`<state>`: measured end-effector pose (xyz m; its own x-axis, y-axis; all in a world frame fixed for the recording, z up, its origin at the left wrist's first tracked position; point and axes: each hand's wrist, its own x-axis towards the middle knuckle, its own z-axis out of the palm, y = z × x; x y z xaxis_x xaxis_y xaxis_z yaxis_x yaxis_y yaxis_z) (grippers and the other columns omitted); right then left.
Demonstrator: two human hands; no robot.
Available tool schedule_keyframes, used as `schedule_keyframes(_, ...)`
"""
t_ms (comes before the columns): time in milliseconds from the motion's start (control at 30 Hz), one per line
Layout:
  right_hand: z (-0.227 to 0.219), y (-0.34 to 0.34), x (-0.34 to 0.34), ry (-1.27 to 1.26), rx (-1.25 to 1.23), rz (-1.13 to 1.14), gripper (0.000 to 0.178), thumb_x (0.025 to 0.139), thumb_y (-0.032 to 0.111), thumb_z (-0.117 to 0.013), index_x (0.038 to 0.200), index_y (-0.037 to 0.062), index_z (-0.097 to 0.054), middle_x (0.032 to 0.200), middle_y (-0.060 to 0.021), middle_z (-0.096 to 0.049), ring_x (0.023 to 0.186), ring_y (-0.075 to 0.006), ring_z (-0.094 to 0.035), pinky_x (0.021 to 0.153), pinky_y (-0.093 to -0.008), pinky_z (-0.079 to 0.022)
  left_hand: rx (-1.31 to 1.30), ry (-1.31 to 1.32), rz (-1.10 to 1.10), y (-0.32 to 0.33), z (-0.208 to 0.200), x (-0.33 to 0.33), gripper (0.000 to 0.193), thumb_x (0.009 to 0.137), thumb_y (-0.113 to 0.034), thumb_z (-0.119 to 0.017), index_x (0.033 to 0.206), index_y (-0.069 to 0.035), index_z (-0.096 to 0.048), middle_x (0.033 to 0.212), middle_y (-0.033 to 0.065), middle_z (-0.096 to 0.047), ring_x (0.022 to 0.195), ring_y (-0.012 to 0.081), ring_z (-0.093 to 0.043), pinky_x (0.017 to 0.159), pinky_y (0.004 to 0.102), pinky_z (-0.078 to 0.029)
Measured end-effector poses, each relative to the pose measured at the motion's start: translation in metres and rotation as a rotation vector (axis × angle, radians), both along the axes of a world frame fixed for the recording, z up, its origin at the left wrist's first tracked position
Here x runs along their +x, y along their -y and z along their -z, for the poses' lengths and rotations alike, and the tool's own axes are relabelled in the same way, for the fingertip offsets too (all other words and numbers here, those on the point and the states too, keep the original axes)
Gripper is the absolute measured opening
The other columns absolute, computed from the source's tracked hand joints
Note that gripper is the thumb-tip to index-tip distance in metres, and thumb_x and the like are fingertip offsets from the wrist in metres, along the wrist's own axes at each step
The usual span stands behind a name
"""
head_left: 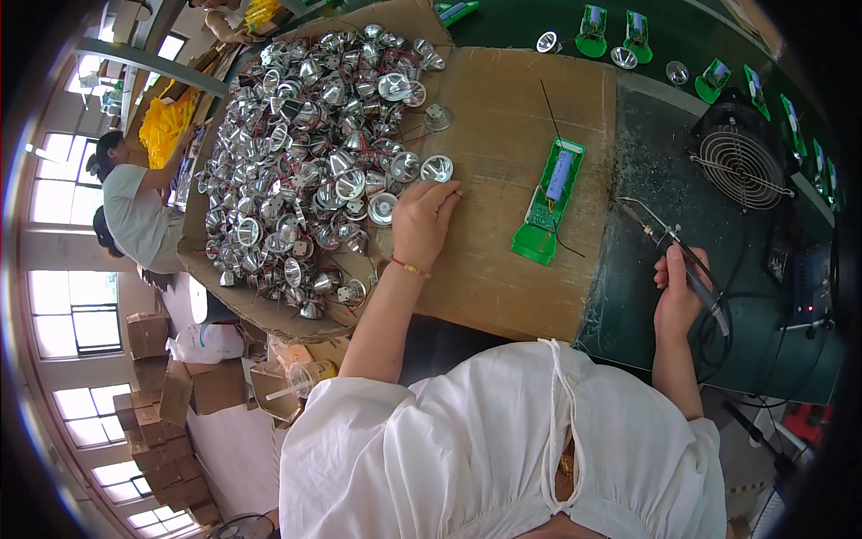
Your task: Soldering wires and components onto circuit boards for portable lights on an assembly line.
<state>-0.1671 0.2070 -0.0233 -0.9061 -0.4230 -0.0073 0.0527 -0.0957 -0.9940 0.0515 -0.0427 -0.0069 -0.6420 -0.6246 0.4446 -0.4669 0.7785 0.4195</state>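
My left hand (pixel 422 220) is closed in a pinch at the right edge of a heap of shiny reflector cups (pixel 305 135) with thin red wires. One round reflector cup (pixel 437 169) sits right against its fingers; what the fingertips pinch is too small to make out. My right hand (pixel 678 292) grips a soldering iron (pixel 709 292) with a thin bent metal tube along it, the tip pointing left. Between the hands, a green plastic housing (pixel 536 241) lies on brown cardboard (pixel 485 108). It holds a blue cylindrical cell (pixel 559 175) and a small circuit board, with black wires sticking out.
The heap fills a cardboard box (pixel 202 242). A round-grilled fan (pixel 741 166) stands at the right, near a device with a red light (pixel 811 308). More green housings (pixel 592 31) with reflectors line the far edge. At left, a co-worker (pixel 135 202) sits near yellow parts (pixel 166 130).
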Motion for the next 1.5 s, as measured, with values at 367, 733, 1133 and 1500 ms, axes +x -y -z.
schedule_keyframes(367, -0.021, -0.003, 0.032, -0.077, -0.075, -0.172, 0.017, 0.080, 0.009, -0.061, 0.088, -0.0015, -0.051, 0.065, -0.0078, -0.057, 0.054, -0.0091, -0.053, 0.050, -0.0200, -0.043, 0.419, -0.019, 0.084, -0.061, -0.022, -0.022, 0.011, 0.073, -0.010, -0.066, 0.082, -0.005, -0.068, 0.070, 0.0081, -0.064, 0.066, 0.0219, -0.060, 0.065, 0.0317, -0.045)
schedule_keyframes(733, -0.017, 0.016, 0.049, -0.361, 0.048, -0.276, 0.017, 0.076, 0.009, -0.067, 0.080, -0.0012, -0.053, 0.061, -0.0036, -0.057, 0.052, -0.0063, -0.051, 0.048, -0.0205, -0.041, 0.675, -0.065, -0.016, -0.067, -0.006, -0.036, 0.012, 0.077, -0.014, -0.065, 0.079, -0.001, -0.066, 0.071, 0.0119, -0.062, 0.062, 0.0206, -0.058, 0.057, 0.0303, -0.046)
schedule_keyframes(1133, -0.015, 0.028, 0.053, -0.241, 0.051, -0.251, 0.017, 0.077, 0.010, -0.067, 0.078, 0.0003, -0.053, 0.059, -0.0018, -0.057, 0.052, -0.0042, -0.050, 0.048, -0.0197, -0.040, 0.402, -0.124, 0.035, -0.064, 0.001, -0.046, 0.012, 0.074, -0.010, -0.066, 0.068, -0.004, -0.058, 0.065, 0.0078, -0.055, 0.060, 0.0229, -0.053, 0.055, 0.0332, -0.042)
schedule_keyframes(1500, -0.018, 0.027, 0.056, -0.129, 0.037, -0.245, 0.015, 0.079, 0.009, -0.065, 0.081, -0.0006, -0.053, 0.061, -0.0048, -0.058, 0.052, -0.0065, -0.053, 0.048, -0.0201, -0.043, 0.495, -0.156, 0.028, -0.064, 0.001, -0.048, 0.011, 0.073, -0.008, -0.065, 0.066, -0.002, -0.058, 0.064, 0.0091, -0.056, 0.058, 0.0231, -0.054, 0.053, 0.0328, -0.043)
